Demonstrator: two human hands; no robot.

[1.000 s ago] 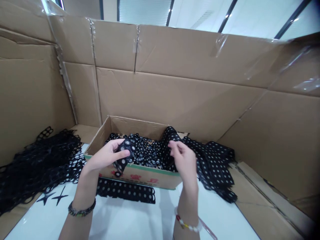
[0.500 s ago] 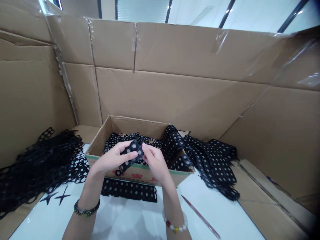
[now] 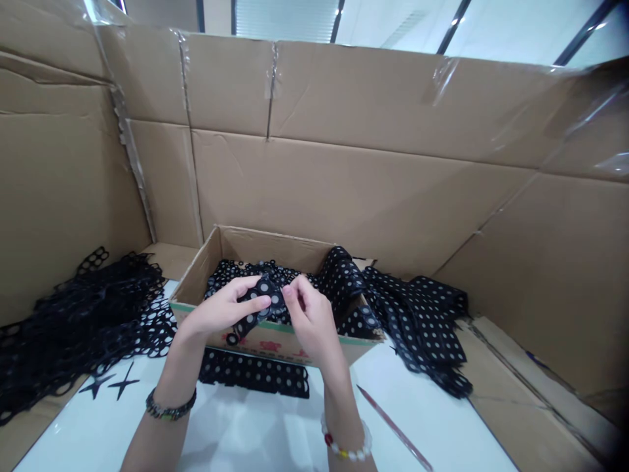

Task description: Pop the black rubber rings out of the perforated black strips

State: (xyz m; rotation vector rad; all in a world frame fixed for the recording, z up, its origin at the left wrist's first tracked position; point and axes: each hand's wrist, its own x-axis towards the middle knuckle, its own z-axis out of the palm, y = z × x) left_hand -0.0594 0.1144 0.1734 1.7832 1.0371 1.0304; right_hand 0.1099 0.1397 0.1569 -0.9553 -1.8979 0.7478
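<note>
My left hand (image 3: 223,309) is closed round a folded black die-cut strip with grey dots (image 3: 265,288), thumb on top. One end of the strip hangs below the fingers and finishes in a ring. At the strip's right edge, my right hand (image 3: 312,318) is closed in a pinch, its thumb tip against the material; the other fingers curl behind it. Both hands are over the front wall of an open cardboard box (image 3: 196,274), which holds many small black rings (image 3: 236,270). A longer dotted sheet (image 3: 341,272) drapes over the box's right side.
A heap of black perforated netting (image 3: 88,314) lies left, with two black star-shaped scraps (image 3: 122,381) nearby. A flat dotted strip (image 3: 253,373) lies before the box. Dotted sheets (image 3: 422,321) pile up right, near a slim pointed tool (image 3: 393,426). Tall cardboard walls (image 3: 314,177) surround the table.
My right hand has moved slightly to the right, its fingers more curled and the strip's edge drawn a little that way. The left hand keeps its hold. The view has shifted slightly.
</note>
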